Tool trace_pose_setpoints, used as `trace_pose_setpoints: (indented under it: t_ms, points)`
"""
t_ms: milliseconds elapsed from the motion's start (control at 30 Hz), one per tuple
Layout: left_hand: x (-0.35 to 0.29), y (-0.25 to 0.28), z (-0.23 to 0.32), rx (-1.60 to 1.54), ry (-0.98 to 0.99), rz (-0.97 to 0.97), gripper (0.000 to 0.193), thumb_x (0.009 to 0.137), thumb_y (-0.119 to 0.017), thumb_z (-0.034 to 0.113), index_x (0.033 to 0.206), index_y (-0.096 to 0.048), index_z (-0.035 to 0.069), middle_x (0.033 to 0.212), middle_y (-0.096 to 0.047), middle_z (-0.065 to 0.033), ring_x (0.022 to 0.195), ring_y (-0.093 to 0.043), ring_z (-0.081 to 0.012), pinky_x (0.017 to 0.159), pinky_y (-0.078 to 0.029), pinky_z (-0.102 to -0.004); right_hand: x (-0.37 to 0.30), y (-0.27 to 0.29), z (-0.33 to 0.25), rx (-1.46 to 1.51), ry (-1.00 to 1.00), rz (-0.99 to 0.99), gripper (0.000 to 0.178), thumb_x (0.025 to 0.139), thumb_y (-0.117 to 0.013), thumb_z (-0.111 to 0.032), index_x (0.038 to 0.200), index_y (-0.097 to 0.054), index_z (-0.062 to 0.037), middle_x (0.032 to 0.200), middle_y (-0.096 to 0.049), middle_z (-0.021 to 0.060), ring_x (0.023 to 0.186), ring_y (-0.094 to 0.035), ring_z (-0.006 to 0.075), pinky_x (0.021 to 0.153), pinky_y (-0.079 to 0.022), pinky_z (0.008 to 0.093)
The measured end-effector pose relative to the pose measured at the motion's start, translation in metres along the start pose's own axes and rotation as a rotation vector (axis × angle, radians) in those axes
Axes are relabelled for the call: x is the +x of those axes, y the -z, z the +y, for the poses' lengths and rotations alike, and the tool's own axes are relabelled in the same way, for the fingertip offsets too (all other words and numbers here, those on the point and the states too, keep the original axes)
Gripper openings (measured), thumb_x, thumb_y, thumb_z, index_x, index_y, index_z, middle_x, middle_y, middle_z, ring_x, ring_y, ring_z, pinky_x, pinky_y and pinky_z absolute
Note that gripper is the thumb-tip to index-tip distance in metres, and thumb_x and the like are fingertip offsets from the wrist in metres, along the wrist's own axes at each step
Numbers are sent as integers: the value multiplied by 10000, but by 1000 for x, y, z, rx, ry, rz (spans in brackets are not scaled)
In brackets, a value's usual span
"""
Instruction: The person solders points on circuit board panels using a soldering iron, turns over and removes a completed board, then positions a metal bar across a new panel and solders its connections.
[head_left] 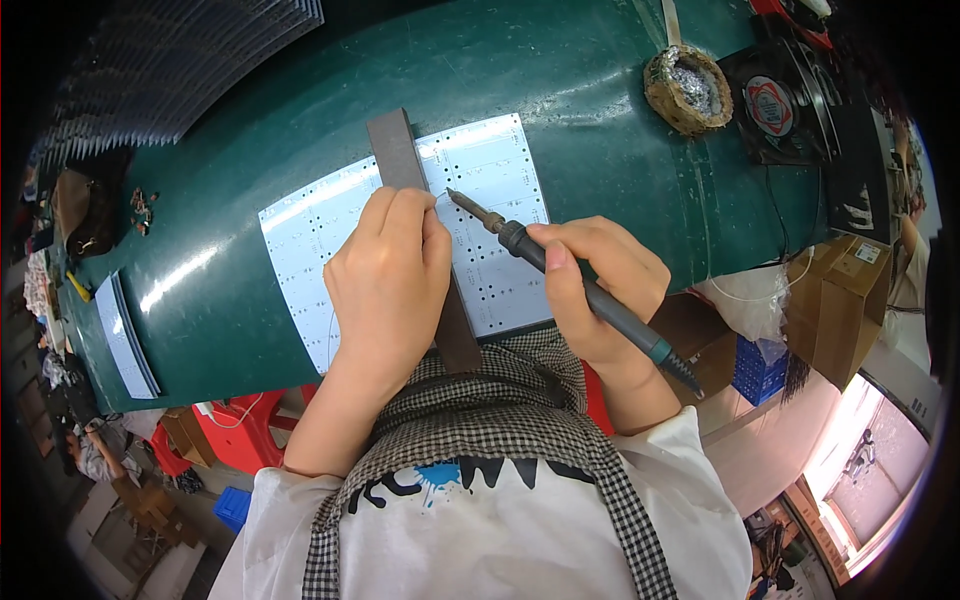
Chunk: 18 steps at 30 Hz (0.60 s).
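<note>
A white circuit board panel (505, 175) with rows of dark holes lies on the green table in front of me. Across it rests a long dark flat bar (395, 145). My left hand (390, 265) is closed over the bar, its fingertips pinching a thin solder wire (441, 196) whose end sticks out past them. In my right hand (605, 285) is a soldering iron (530, 247), held like a pen. The iron's tip points up and left, close to the wire's end above the panel; whether they touch I cannot tell.
At the far right stand a round crusty pot (692, 88) with silvery contents and a dark fan (775, 105). Several more white panels (127, 335) are stacked at the left edge. A large rack of thin sheets (190, 70) fills the far left. Cardboard boxes (840, 305) stand right of the table.
</note>
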<state>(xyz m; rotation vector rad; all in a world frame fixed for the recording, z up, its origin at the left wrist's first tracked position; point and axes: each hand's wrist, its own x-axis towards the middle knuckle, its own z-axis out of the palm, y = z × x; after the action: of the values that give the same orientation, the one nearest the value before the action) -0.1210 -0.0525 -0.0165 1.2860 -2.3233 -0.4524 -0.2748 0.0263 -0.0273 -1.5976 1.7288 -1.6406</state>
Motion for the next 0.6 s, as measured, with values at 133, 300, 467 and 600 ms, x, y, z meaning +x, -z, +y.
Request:
trace_pose_setpoints:
  t_ms: [133,300,467,600]
  points:
    - [0,0,1,0,9,5,64,793,-624,5,852,-602,14,745,-583,-88,591,-591,-227,521,-462,-325,0,0,-1,0,-3,-5,88,762,-635,-12,833,-679,14,667,-640,108,552,-626,192,499,-472,262]
    - [2,-1,-2,-37,20,34,52,796,-620,25,844,-599,28,763,-591,-90,555,-590,-266,491,-468,-341,0,0,-2,6,-21,-1,85,769,-636,-14,836,-681,12,664,-637,104,548,-621,186,497,-467,257]
    - [2,-2,-3,-49,8,37,48,796,-618,22,840,-598,28,771,-599,-88,544,-586,-263,488,-470,-338,-1,0,-3,15,-43,2,85,775,-637,-16,840,-682,12,664,-636,101,546,-612,174,493,-458,252]
    - [1,0,1,-56,61,-6,83,794,-624,-21,875,-612,-4,743,-593,-90,606,-576,-174,538,-453,-296,-1,1,-3,30,-62,1,85,776,-636,-16,841,-681,15,661,-633,99,546,-603,165,488,-450,251]
